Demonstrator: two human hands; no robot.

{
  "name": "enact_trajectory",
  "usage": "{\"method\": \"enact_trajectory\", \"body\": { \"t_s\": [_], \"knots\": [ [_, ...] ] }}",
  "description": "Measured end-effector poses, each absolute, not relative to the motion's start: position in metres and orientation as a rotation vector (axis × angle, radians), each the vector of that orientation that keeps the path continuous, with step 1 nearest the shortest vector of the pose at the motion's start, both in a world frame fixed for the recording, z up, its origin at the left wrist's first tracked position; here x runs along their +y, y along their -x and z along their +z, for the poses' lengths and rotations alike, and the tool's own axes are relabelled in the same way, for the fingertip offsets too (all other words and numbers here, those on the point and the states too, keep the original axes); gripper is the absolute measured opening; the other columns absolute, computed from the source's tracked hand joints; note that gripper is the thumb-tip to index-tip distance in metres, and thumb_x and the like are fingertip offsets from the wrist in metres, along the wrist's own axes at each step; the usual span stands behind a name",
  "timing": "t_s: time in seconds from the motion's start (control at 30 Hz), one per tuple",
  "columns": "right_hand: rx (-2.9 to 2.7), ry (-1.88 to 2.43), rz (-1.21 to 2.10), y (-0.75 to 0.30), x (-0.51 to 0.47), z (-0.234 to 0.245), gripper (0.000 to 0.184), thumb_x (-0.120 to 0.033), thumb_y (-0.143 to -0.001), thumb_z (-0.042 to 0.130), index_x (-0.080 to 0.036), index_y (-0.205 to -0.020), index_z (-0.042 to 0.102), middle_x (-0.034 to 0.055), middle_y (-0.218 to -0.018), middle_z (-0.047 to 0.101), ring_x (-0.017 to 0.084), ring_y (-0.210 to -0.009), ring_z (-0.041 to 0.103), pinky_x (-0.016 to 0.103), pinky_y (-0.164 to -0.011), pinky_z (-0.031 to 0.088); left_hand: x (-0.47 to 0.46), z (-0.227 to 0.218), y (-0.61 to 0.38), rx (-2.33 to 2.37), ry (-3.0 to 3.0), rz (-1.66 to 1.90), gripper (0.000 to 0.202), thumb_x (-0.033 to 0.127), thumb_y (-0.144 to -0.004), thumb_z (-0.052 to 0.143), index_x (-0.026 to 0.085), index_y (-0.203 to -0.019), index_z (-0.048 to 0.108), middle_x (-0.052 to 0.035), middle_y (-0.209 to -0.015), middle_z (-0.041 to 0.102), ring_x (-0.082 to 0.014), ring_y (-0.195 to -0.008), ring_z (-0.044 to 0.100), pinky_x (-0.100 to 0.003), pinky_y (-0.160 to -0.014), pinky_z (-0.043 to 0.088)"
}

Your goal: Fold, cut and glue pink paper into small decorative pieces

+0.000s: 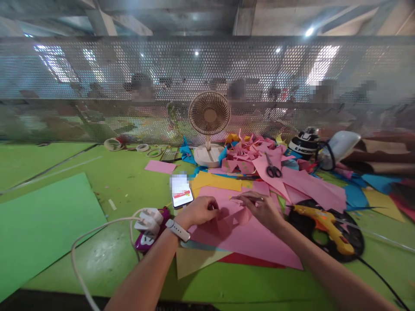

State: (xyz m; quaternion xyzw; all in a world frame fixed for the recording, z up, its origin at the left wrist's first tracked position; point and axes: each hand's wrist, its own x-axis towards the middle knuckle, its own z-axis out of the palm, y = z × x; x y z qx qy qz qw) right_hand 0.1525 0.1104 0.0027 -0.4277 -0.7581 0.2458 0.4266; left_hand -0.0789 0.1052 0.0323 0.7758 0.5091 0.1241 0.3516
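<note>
My left hand (205,210), with a white band on the wrist, has its fingers curled together at a small folded pink paper piece (234,219). The paper at its fingertips blends with the pink sheet below, so the exact grip is hard to see. My right hand (262,211) pinches a slim, pointed greyish tool (247,198), its tip towards the left; whether it is tweezers or a pen-like tool I cannot tell. Both hands are above a large pink paper sheet (259,242), which lies over other coloured sheets on the green table.
A yellow glue gun (327,226) rests on a black round mat at right. Black-handled scissors (273,169) lie on pink paper. Beyond stand a fan (210,113) and folded pink shapes (253,151). A lit phone (182,196) and white plug (149,219) with cable are at left.
</note>
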Motion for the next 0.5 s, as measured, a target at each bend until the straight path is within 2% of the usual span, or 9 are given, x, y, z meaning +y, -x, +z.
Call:
{"method": "enact_trajectory", "body": {
  "t_s": [0.33, 0.5],
  "knots": [
    [-1.813, 1.099, 0.707, -0.154, 0.115, 0.001, 0.027, -0.037, -0.087, 0.046, -0.020, -0.086, 0.067, 0.0051, -0.086, 0.069, 0.018, -0.071, 0.067, 0.027, -0.065, 0.053, 0.109, 0.021, 0.077, 1.350, -1.980, 0.419, 0.035, 0.050, -0.077, 0.048, 0.017, -0.083, 0.058, -0.0020, -0.067, 0.062, -0.0138, -0.057, 0.054, -0.022, -0.047, 0.035],
    [-1.834, 1.088, 0.722, -0.154, 0.112, 0.009, 0.025, -0.037, -0.086, 0.049, -0.021, -0.084, 0.068, 0.0036, -0.083, 0.069, 0.017, -0.071, 0.066, 0.027, -0.065, 0.053, 0.111, 0.016, 0.078, 1.350, -2.021, 0.403, 0.030, 0.045, -0.077, 0.049, 0.017, -0.084, 0.060, -0.0027, -0.071, 0.063, -0.0149, -0.062, 0.056, -0.022, -0.051, 0.037]
  ]
}}
